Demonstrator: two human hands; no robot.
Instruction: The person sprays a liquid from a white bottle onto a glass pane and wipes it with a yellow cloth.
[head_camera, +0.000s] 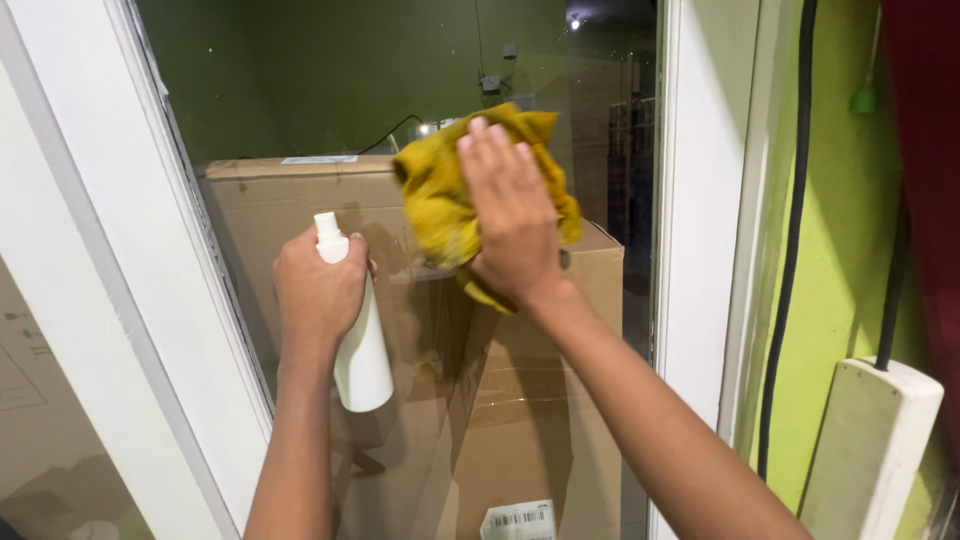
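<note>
The right hand (512, 215) lies flat, fingers spread and pointing up, pressing a crumpled mustard-yellow cleaning cloth (450, 205) against the clear glass pane of a white-framed window (600, 130); the cloth bulges out to the left of and above the fingertips and hangs below the heel of the palm. The left hand (318, 285) is closed around a white plastic spray bottle (362, 360), its nozzle poking up just past the knuckles and its body hanging below the fist. With only a flat palm holding it, the bunched cloth could slide off the smooth glass and drop. The bottle, gripped high near its neck, could tip or slip if the hold loosens. The left fingertips are hidden behind the bottle, and which way the nozzle faces cannot be told. Brown cardboard boxes (300, 200) behind the glass blur with reflections.
</note>
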